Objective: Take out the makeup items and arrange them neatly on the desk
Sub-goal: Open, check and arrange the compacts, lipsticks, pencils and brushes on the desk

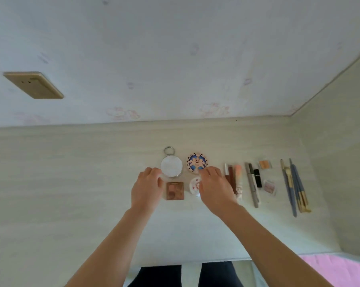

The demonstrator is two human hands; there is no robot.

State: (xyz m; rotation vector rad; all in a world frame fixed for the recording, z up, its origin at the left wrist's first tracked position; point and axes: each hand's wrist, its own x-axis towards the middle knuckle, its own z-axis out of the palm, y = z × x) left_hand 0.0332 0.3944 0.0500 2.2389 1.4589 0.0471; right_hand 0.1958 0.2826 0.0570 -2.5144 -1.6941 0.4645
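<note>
From my seat I see both hands out over the pale desk [71, 183], side by side above a block of four compacts. The left hand [147, 188] has its fingers loosely bent, the tips at the lower left rim of the round white compact [171, 167]; whether they touch it I cannot tell, and it grips nothing. The right hand [213, 188] lies palm down with loosely bent fingers, its tips at the lower edge of the patterned round compact [196, 163] and its palm covering most of the small white round case [195, 185] below; I see nothing held in it.

The white compact has a metal ring at its far side. The patterned one is peach with blue and dark triangles round the rim. Between the hands, nearer me, sits a square brown palette [175, 190].

To the right lie slim tubes [233, 179] in a row (lengthwise, toward me), then a grey pencil [252, 187] and a black lipstick [257, 178], two small clear pans [267, 177], and a bundle of blue-handled brushes [295, 187].

The wall meets the desk just beyond the compacts; a side panel [340, 172] stands beyond the brushes. The wide stretch of desk lies to the left, another strip toward its near edge.
</note>
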